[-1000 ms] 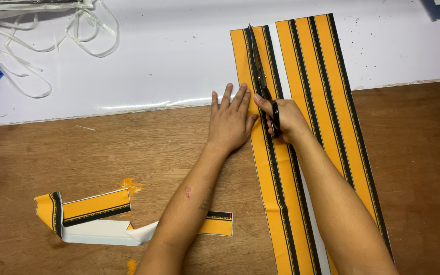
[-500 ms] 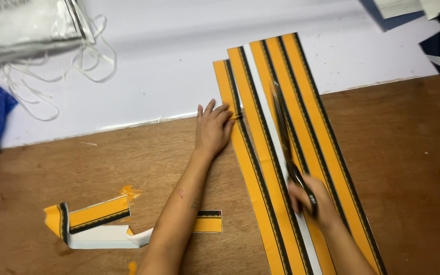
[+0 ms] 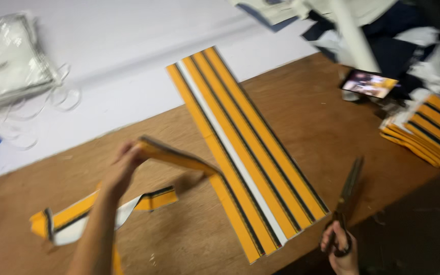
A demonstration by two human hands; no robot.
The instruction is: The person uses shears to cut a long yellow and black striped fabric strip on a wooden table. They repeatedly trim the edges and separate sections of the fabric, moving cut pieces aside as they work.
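On the brown worktop (image 3: pixel 301 117) lies a long sheet of orange fabric with black stripes (image 3: pixel 253 147), running from the white covering (image 3: pixel 128 56) at the far side down towards the near edge, a white band showing along its middle. Left of it, the left hand (image 3: pixel 123 165) is raised above the wood, fingers closed on the end of a narrow orange strip (image 3: pixel 176 155); that strip lifts off the sheet's left edge and hangs in the air between hand and sheet. At the near right corner, the right hand (image 3: pixel 339 249) grips the handles of dark scissors (image 3: pixel 347 196), whose blades point away from the person, close together and just beside the sheet's right edge. A loose orange, black and white scrap (image 3: pixel 92 214) rests on the wood below the left forearm. Far right, a stack of similar striped pieces (image 3: pixel 426 132) sits near a phone with a lit screen (image 3: pixel 368 84). Clear plastic bags (image 3: pixel 8 61), blurred, lie at the upper left.
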